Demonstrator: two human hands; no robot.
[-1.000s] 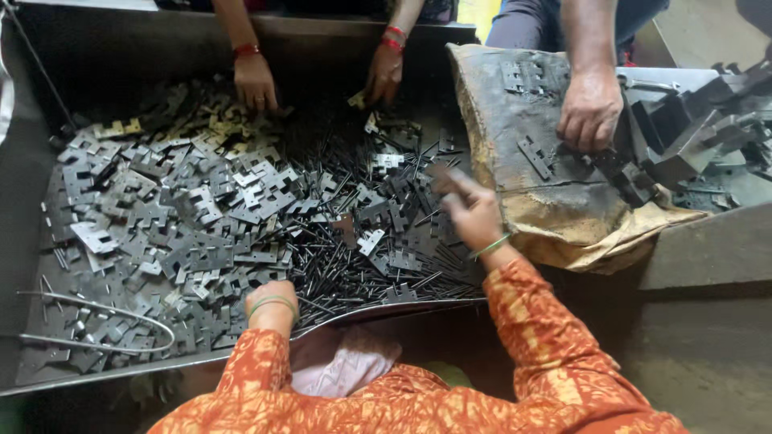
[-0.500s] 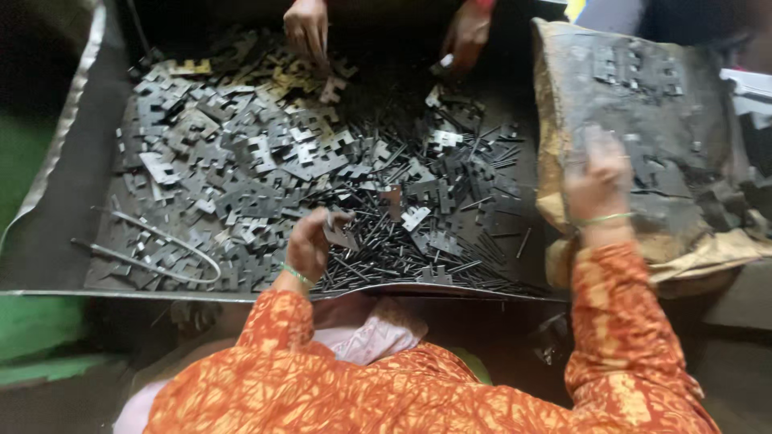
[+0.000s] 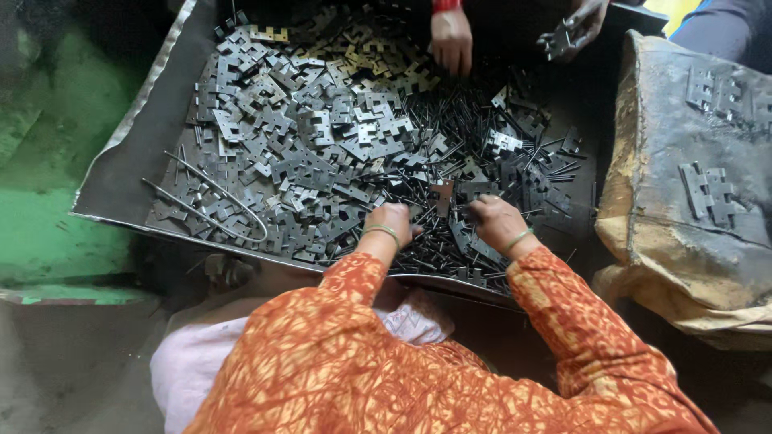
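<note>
Here, in the head view, both hands rest low in a wide, shallow dark metal tray (image 3: 129,173) heaped with flat grey notched hinge plates (image 3: 314,137) and thin dark steel pins (image 3: 450,161). The left hand (image 3: 392,221), a green bangle on its wrist, lies knuckles-up among the pins with fingers curled under; whether its grip has hold of anything I cannot tell. The right hand (image 3: 497,223) sits just beside it, fingers bent down into the pins and plates, and its grip is likewise hidden. Between the two hands one small hinge plate (image 3: 441,195) stands up from the heap. A bent steel wire loop (image 3: 221,205) lies at the tray's left. At the far edge another person's hand (image 3: 451,40) touches the plates. A worn tan sack (image 3: 683,233) carrying assembled grey hinges (image 3: 708,191) sits right of the tray.
</note>
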